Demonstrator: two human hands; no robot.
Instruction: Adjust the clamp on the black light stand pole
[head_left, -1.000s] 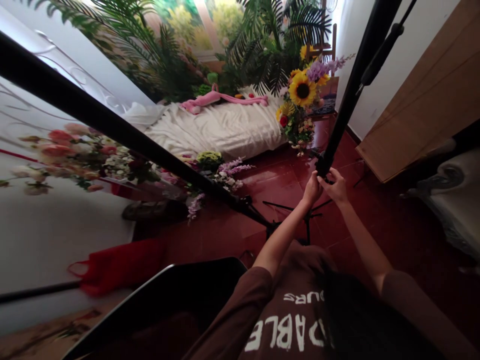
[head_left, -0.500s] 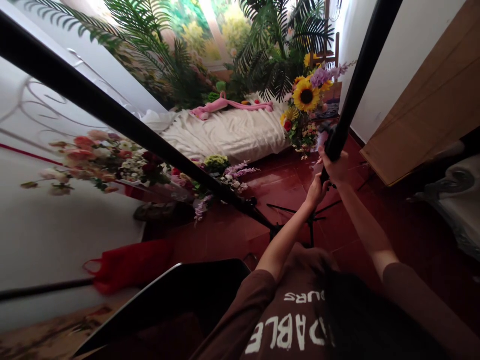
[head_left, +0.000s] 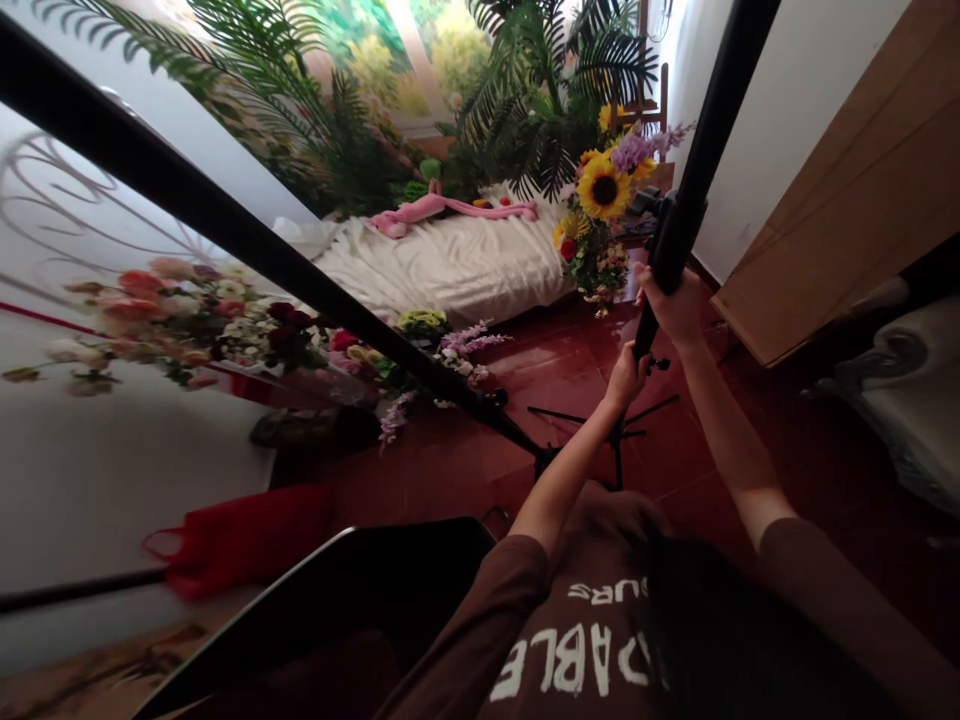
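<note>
A black light stand (head_left: pixel 669 250) rises steeply in front of me on the right, up past the top of the view. My right hand (head_left: pixel 677 308) is wrapped round its pole just under a thick collar. Below it, my left hand (head_left: pixel 626 378) grips the same pole, close to a small black knob (head_left: pixel 660 364). The stand's thin legs (head_left: pixel 619 425) spread on the red tiled floor. A second black pole (head_left: pixel 300 280) slants from the upper left down toward the floor, untouched by either hand.
Artificial flowers (head_left: pixel 202 325) stand at left, and a sunflower bunch (head_left: pixel 604 190) beyond the stand. A cloth-covered bed (head_left: pixel 450 265) holds a pink plush toy (head_left: pixel 420 210). A brown board (head_left: pixel 825 200) leans at right. A red bag (head_left: pixel 236 535) and a black panel (head_left: pixel 360 580) are lower left.
The stand's thick collar now shows higher above my right hand, and the knob near my left hand is in plainer sight. Both hands keep hold; the whole view has shifted slightly.
</note>
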